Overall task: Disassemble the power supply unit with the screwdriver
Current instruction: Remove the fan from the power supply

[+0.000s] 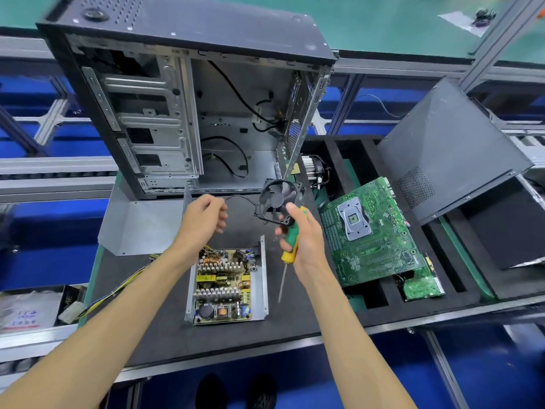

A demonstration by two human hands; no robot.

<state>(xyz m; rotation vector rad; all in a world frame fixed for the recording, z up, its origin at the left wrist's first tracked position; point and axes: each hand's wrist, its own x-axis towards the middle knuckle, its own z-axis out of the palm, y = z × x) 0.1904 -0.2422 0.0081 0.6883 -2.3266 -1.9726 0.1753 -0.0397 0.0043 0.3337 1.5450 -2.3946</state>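
Observation:
The opened power supply unit point(227, 286) lies on the black mat, its circuit board with coils and heatsinks exposed in a metal tray. My right hand point(303, 236) grips the green-and-yellow screwdriver point(290, 242), shaft pointing down, and also holds the black fan point(278, 200) lifted above the mat. A thin black wire point(239, 196) runs from the fan toward my left hand point(203, 218), whose fingers are curled around it above the unit. The unit's grey metal cover point(141, 225) lies to the left.
An empty computer case point(188, 113) stands behind the unit. A green motherboard point(368, 231) lies on the right, with a CPU cooler point(317, 169) and a dark side panel point(451, 152) beyond. A yellow-black cable bundle point(118, 287) trails left off the unit.

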